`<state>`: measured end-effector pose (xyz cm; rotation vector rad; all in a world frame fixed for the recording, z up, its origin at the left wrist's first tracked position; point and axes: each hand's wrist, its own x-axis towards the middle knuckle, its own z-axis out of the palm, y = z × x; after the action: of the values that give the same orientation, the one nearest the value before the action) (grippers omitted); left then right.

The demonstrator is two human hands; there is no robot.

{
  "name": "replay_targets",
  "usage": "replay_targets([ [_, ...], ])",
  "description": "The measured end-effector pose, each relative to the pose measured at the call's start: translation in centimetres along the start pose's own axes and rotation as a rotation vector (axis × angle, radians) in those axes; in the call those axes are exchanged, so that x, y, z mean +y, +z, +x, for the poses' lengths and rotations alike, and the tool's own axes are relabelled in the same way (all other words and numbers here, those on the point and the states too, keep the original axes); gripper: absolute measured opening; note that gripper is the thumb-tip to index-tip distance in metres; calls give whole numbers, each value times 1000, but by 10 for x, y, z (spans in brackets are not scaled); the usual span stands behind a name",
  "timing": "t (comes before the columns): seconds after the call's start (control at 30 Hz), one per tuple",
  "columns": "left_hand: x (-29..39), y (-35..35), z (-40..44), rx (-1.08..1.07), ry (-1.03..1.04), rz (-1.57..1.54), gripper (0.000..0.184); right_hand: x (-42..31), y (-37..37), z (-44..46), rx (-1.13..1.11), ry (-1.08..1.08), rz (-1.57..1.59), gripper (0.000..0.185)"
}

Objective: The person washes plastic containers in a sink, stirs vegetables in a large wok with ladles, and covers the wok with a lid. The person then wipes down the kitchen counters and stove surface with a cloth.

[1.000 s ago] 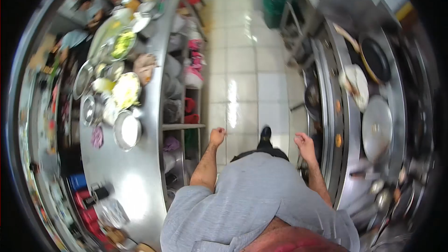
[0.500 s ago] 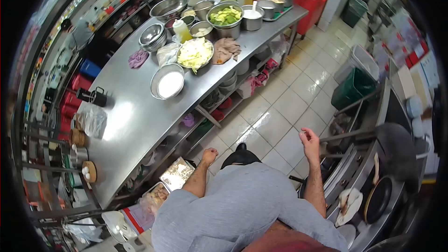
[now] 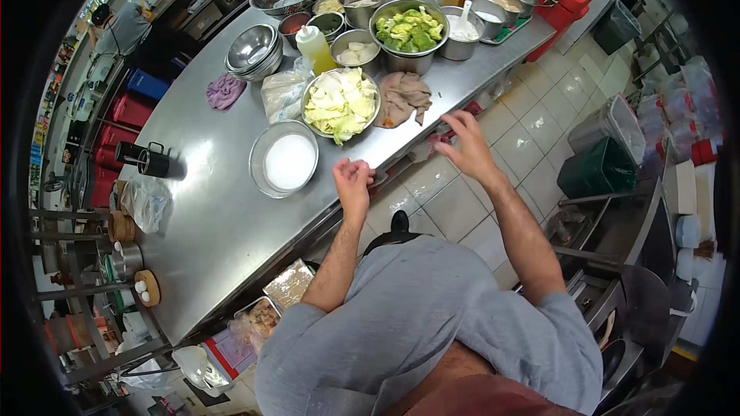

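Lit brightly and fairly evenly, seemingly from overhead. Glares white off the tabletop (image 3: 208, 243) toward its left edge, nearly washes out the white in the bowl (image 3: 258, 162), and glints on the floor (image 3: 460, 204) beyond the front edge — drops into shadow just beneath that edge. Looks crisp mid-frame, softer at the far-right bags (image 3: 680, 112). Curves lines at the sides — blackens in the corners.

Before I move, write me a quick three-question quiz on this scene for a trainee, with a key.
1. True or false: the right hand is holding a bottle.
2. What is between the bowl of white stuff and the brown cloth? A) a red cooler B) chopped leaves C) a black mug
3. Fill in: a ____ cloth lies beside the stacked bowls.

Key: 1 False, it holds nothing; 2 B; 3 purple.
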<state>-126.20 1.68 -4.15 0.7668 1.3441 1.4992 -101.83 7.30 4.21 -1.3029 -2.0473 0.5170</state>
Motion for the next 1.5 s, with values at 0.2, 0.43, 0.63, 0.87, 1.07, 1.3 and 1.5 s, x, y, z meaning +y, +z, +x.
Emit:
replay_targets([
  [0.2, 12, 9, 37, 193, 128, -121, 38, 9, 65, 92, -87, -80, -211, 71],
  [0.43, 15, 26, 45, 431, 321, 75, 21, 43, 108, 99, -90, -219, -368, 61],
  [0.63, 12, 31, 57, 659, 365, 444, 23, 118, 60, 99, -61, -450, -237, 48],
  [0.87, 27, 56, 59, 799, 245, 416, 22, 274, -49, 136, 128, -449, -354, 41],
  [1.07, 45, 62, 56, 847, 262, 1032, 20, 412, -156, 203, 235, -53, -593, 34],
  [1.3, 56, 75, 80, 866, 407, 980, 13, 450, -181, 264, 188, 260, -872, 30],
  [1.5, 62, 82, 78, 826, 240, 1427, 20, 443, -150, 228, 195, -48, -852, 27],
])
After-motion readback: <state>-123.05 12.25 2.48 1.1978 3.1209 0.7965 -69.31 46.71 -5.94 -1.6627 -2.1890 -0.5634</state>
